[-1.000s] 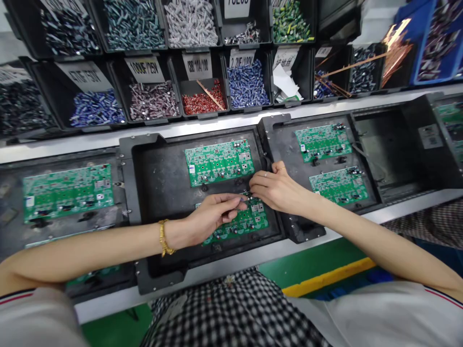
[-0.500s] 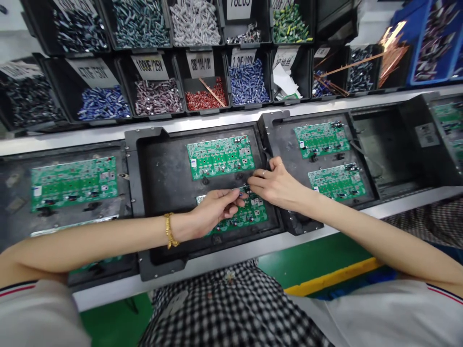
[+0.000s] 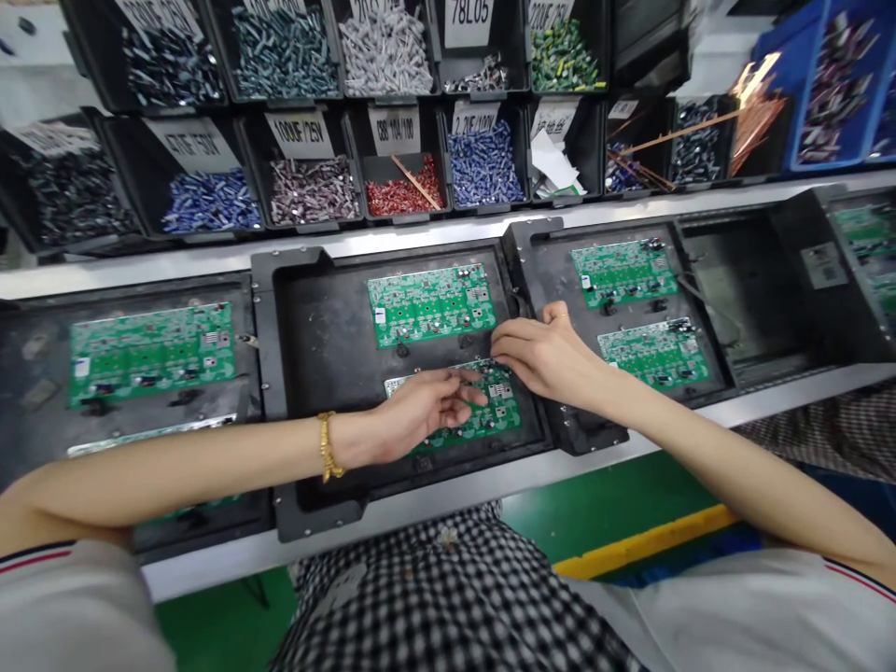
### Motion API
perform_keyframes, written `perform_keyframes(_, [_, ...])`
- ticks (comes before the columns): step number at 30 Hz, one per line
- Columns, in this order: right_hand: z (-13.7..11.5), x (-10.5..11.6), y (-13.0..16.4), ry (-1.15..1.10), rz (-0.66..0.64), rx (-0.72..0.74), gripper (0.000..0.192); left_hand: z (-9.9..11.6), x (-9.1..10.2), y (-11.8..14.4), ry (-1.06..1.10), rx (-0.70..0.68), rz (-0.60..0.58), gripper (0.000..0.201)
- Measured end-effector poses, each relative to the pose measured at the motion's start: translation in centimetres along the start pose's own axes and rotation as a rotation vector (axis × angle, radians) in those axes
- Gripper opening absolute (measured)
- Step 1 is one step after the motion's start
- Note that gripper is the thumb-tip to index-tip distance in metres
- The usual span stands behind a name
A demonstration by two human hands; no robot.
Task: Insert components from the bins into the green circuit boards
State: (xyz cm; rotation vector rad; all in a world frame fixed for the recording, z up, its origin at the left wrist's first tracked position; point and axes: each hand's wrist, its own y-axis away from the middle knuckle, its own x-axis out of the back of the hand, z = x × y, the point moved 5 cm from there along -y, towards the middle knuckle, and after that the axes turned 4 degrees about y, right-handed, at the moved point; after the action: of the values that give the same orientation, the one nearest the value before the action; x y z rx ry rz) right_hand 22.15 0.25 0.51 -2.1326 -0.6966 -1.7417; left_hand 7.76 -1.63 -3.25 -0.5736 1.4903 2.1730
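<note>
My left hand hovers over the nearer green circuit board, its fingers half curled. Whatever lies between those fingers is too small and shaded to name. My right hand has its fingertips pressed together at the upper right edge of the same board, and what they pinch is hidden. Small dark parts stand on the board near these fingertips. Part of the board is covered by my left hand. Behind it, a second green circuit board lies in the same black tray.
Black bins of sorted components, such as blue capacitors and red parts, line the back. To the right, another black tray carries two boards. A further circuit board lies at left. A metal rail runs along the front.
My left thumb and fingers have loosened from a pinch over the board. My right hand has shifted slightly right and its fingers have come together. The view has moved a little.
</note>
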Motion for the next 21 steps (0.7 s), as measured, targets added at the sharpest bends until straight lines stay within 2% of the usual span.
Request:
perform_keyframes(2, [0.6,-0.9,-0.1,0.024,-0.018,0.011,0.029,-0.1,0.3,0.1,-0.065,0.006,-0.009,0.014])
perform_keyframes(7, [0.8,-1.6,-0.2,0.024,-0.008,0.039,0.028,0.6,0.6,0.1,-0.189,-0.05,-0.047,0.017])
perform_keyframes(17, [0.3,-1.5,-0.1,0.105,-0.032,0.075,0.029,2.0,1.2,-0.3,-0.113,-0.043,0.021,0.013])
perform_keyframes(21, [-0.1,-1.4,-0.3,0.197,-0.056,0.13,0.031,2.0,1.3,-0.5,-0.093,-0.049,0.001,0.015])
